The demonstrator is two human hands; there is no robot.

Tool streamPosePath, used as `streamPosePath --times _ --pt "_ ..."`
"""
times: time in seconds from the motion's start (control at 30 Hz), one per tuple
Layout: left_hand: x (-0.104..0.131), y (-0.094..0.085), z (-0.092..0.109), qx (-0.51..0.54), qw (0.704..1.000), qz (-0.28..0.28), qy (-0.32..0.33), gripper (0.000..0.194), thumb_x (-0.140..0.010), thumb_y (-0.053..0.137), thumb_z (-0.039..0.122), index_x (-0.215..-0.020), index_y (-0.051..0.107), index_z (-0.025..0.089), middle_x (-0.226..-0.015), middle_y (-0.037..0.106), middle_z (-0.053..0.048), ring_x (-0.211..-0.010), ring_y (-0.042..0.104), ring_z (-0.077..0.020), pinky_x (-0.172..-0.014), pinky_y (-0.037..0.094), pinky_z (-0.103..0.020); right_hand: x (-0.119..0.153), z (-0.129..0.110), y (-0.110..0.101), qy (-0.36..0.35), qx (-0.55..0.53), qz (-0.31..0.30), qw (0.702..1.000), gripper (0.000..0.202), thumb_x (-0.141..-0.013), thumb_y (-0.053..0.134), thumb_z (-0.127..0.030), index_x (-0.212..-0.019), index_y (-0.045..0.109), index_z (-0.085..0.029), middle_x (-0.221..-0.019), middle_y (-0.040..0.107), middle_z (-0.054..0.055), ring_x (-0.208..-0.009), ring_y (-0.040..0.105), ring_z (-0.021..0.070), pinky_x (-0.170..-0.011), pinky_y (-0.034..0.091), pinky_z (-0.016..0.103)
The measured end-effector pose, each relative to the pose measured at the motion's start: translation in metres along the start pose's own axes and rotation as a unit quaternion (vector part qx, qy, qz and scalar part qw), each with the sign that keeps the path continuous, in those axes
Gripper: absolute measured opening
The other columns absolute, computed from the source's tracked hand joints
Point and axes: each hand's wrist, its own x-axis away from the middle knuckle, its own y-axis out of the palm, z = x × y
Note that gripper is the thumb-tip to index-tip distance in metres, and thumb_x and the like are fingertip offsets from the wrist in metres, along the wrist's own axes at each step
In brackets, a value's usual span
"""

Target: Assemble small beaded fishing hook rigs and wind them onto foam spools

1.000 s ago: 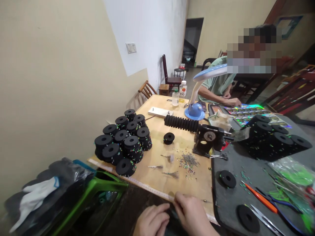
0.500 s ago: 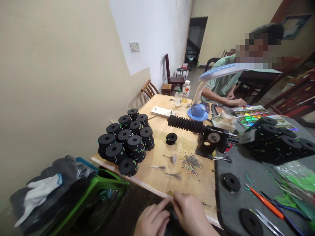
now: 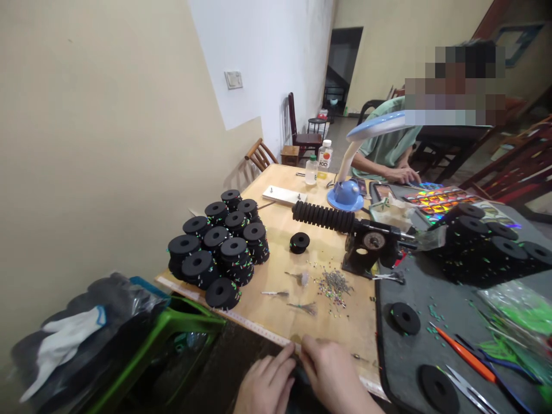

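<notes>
My left hand (image 3: 268, 380) and my right hand (image 3: 330, 368) meet at the table's front edge, fingertips close together. Both have curled, pinched fingers, and whatever they hold is hidden or too small to make out. Just beyond them lie small bundles of fine strands, one fanned out like a brush (image 3: 307, 309). A scattered pile of tiny grey and coloured pieces (image 3: 336, 283) is farther right. A single black foam spool (image 3: 299, 242) sits past these bundles. Beside my right hand, a thin small metal piece (image 3: 359, 357) rests near the edge.
Stacked black foam spools (image 3: 215, 237) with coloured bits fill the left. A black clamp device (image 3: 366, 241) carries a row of foam discs. On the grey mat (image 3: 399, 368) are an orange-handled tool (image 3: 463, 352) and scissors (image 3: 470, 391). Across, a person (image 3: 383, 155) handles shiny stickers beside a blue lamp (image 3: 345, 196).
My hands stay at the table edge with barely any movement. The person opposite has brought their hands together, and the shiny sheet there has shifted. The view has tilted slightly.
</notes>
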Motion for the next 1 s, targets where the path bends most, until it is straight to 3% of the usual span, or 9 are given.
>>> streamPosePath --times 0.17,0.33,0.5,0.77,1.0 --pt "0.001 -0.001 0.002 -0.040 0.999 -0.016 0.000 0.029 -0.090 0.044 0.013 -0.108 0.066 0.019 -0.117 0.074 -0.010 -0.063 0.069 -0.0168 -0.056 0.052 -0.027 0.010 0.016 0.004 0.013 -0.061 0.011 0.998 0.017 -0.091 0.053 -0.016 -0.079 0.064 -0.021 -0.075 0.077 0.005 -0.069 0.073 0.0209 -0.055 0.038 0.024" --pt "0.006 0.001 0.004 -0.058 0.997 -0.058 -0.001 0.044 -0.090 0.043 0.013 -0.132 0.055 0.019 -0.125 0.069 -0.008 -0.063 0.069 -0.0145 -0.056 0.049 -0.025 0.031 0.042 -0.008 0.033 -0.097 0.011 0.995 0.017 -0.086 0.053 -0.013 -0.077 0.064 -0.021 -0.075 0.074 0.004 -0.073 0.070 0.0206 -0.061 0.040 0.024" --pt "0.014 0.012 0.010 -0.107 0.993 -0.051 -0.017 0.053 -0.086 0.037 0.006 -0.134 0.055 0.022 -0.131 0.066 -0.007 -0.054 0.065 -0.0148 -0.050 0.044 -0.031 0.048 0.059 -0.017 0.058 -0.110 0.009 0.992 0.018 -0.083 0.052 -0.013 -0.072 0.063 -0.022 -0.071 0.072 0.001 -0.069 0.068 0.0185 -0.059 0.039 0.023" --pt "0.012 0.010 0.010 -0.140 0.983 -0.114 0.022 0.048 -0.086 0.047 0.009 -0.132 0.057 0.018 -0.133 0.063 -0.009 -0.052 0.067 -0.0137 -0.048 0.048 -0.028 0.063 0.069 -0.016 0.121 -0.120 -0.010 0.985 0.018 -0.083 0.050 -0.014 -0.074 0.064 -0.022 -0.070 0.074 0.003 -0.067 0.068 0.0200 -0.058 0.038 0.024" --pt "0.010 0.008 0.016 -0.202 0.970 -0.138 0.009 0.041 -0.092 0.042 0.010 -0.127 0.062 0.017 -0.135 0.061 -0.009 -0.055 0.068 -0.0137 -0.052 0.051 -0.028 0.072 0.073 -0.008 0.130 -0.168 -0.010 0.977 0.017 -0.083 0.048 -0.011 -0.080 0.061 -0.021 -0.073 0.073 0.004 -0.067 0.067 0.0189 -0.058 0.038 0.023"
